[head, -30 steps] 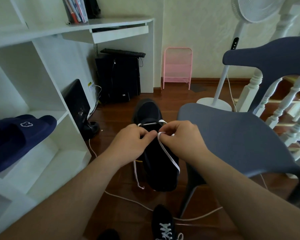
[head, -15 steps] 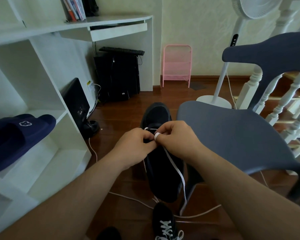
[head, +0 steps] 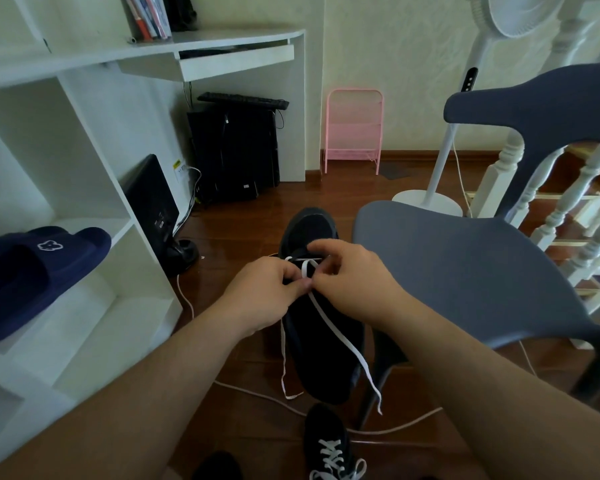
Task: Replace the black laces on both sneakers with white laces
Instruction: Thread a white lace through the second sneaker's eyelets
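Observation:
I hold a black sneaker (head: 321, 344) in the air in front of me, toe pointing away. A white lace (head: 340, 336) runs through its front eyelets, and both loose ends hang down past the heel. My left hand (head: 262, 294) grips the sneaker's left side and pinches the lace at an eyelet. My right hand (head: 347, 277) pinches the same lace just beside it. A second black sneaker (head: 328, 445), laced in white, stands on the floor at the bottom edge.
A grey-blue chair (head: 465, 265) stands close on my right. White shelving (head: 84, 258) on the left holds navy slippers (head: 39, 271). A white cable (head: 257, 396) crosses the wooden floor. A fan stand (head: 426, 202) and white railing are behind the chair.
The sneaker has shifted slightly to the right and nearer the chair. My hands have drawn closer together at the eyelets, and the right lace end now hangs lower.

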Motion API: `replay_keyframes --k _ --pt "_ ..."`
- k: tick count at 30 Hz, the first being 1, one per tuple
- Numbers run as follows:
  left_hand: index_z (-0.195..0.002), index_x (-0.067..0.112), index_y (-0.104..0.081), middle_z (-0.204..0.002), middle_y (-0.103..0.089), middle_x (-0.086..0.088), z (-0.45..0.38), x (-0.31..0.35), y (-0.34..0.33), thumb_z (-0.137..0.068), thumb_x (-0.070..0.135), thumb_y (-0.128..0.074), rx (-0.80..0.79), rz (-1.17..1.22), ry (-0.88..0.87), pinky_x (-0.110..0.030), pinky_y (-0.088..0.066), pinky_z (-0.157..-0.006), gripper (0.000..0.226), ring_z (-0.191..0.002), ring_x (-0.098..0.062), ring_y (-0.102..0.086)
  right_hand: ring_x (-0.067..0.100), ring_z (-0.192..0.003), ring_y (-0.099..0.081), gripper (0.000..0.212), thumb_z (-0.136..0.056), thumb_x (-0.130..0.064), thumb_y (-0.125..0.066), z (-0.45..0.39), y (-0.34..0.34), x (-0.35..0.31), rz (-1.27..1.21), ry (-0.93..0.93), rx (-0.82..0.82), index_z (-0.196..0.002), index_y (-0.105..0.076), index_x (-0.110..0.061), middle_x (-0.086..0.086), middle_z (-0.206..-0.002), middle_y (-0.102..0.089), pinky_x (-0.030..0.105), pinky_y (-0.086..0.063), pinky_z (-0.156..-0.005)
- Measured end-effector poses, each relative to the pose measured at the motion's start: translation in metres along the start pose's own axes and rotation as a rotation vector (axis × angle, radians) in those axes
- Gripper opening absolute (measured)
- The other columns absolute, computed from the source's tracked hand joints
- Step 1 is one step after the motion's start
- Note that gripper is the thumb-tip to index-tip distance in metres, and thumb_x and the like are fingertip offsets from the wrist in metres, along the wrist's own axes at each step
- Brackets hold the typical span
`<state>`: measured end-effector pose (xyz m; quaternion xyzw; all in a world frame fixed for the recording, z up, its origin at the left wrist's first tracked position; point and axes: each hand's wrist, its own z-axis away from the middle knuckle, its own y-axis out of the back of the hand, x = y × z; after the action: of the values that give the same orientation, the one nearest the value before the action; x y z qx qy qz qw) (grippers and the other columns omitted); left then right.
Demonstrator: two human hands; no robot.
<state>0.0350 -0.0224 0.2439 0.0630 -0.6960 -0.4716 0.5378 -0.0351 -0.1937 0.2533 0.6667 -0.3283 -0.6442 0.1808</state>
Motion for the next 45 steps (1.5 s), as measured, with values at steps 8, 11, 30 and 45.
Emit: replay_keyframes --k 8,11,30,45 --pt "-0.08 0.04 -0.075 -0.073 -0.069 0.01 -0.006 -0.015 0.015 -0.103 0.05 -0.062 0.139 -0.151 0.024 -0.039 -0.055 -0.064 0.028 -0.07 -0.006 -0.064 0.021 -0.092 -0.064 0.092 -0.089 -0.031 -0.07 0.022 -0.01 -0.009 0.458 0.306 -0.189 -0.152 -0.007 -0.053 -0.007 -0.097 -0.071 0.046 -0.054 -0.08" --pt "-0.077 0.044 -0.073 -0.071 -0.064 0.005 -0.006 -0.014 0.019 -0.105 0.055 -0.055 0.116 -0.135 -0.023 -0.041 -0.047 -0.061 0.035 -0.066 -0.009 -0.061 0.007 -0.078 -0.071 0.078 -0.089 -0.022 -0.075 0.014 0.004 -0.014 -0.019 0.122 -0.109 -0.15 -0.035 -0.046 -0.005 -0.084 -0.076 0.036 -0.062 -0.077" --pt "-0.075 0.034 -0.072 -0.085 -0.059 0.008 -0.003 0.002 -0.002 -0.101 0.052 -0.064 0.081 -0.133 -0.131 -0.035 -0.044 -0.063 0.033 -0.077 -0.006 -0.057 0.017 -0.079 -0.078 0.041 -0.092 -0.02 -0.076 -0.007 0.006 -0.004 -0.661 -0.034 0.16 -0.128 -0.056 -0.027 0.003 -0.085 -0.079 0.024 -0.061 -0.069" --pt "-0.079 0.023 -0.077 -0.069 -0.069 -0.005 -0.007 -0.019 0.017 -0.103 0.045 -0.065 0.095 -0.01 0.04 -0.046 -0.059 -0.068 0.036 -0.062 -0.016 -0.066 0.021 -0.076 -0.049 0.028 -0.094 -0.048 -0.061 0.025 0.0 -0.018 0.817 0.171 -0.278 -0.102 -0.039 -0.033 -0.008 -0.081 -0.039 0.032 -0.037 -0.053"
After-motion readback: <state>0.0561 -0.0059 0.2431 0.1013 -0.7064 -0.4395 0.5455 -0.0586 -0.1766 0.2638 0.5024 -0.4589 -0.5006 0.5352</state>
